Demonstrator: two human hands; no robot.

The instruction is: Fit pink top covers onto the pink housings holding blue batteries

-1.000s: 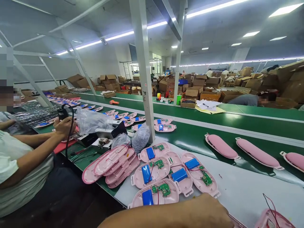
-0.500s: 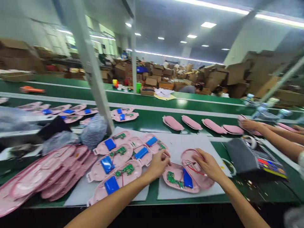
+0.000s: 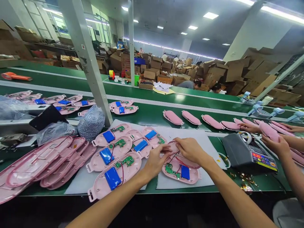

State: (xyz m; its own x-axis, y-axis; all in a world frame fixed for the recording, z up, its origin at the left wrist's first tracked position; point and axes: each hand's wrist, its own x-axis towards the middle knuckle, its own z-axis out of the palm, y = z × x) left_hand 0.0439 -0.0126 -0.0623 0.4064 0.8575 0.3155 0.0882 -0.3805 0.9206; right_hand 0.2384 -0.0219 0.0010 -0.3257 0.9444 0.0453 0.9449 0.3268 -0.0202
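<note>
My right hand [image 3: 188,150] grips the edge of a pink shell cover [image 3: 190,161], which is tilted over an open pink shell [image 3: 193,180]. That lower shell holds a green circuit board [image 3: 171,170] and a blue battery [image 3: 185,172], with thin wires running up to the cover. My left hand [image 3: 158,157] is at the cover's left end, its fingers pinched near the wires; what they hold is too small to make out. Several open shells with blue batteries [image 3: 112,178] lie to the left on white foam [image 3: 79,182].
Stacked pink covers [image 3: 40,161] fill the left front. A grey metal post [image 3: 89,60] rises behind them. At right stand a black device with a red display [image 3: 247,153] and loose screws [image 3: 247,183]. Closed pink shells [image 3: 173,117] line the belt; another person's hands [image 3: 276,147] hold one.
My right hand has moved left and up, bringing the cover above the lower shell. Both hands are now close together. The other person's hand has lifted a pink shell at right.
</note>
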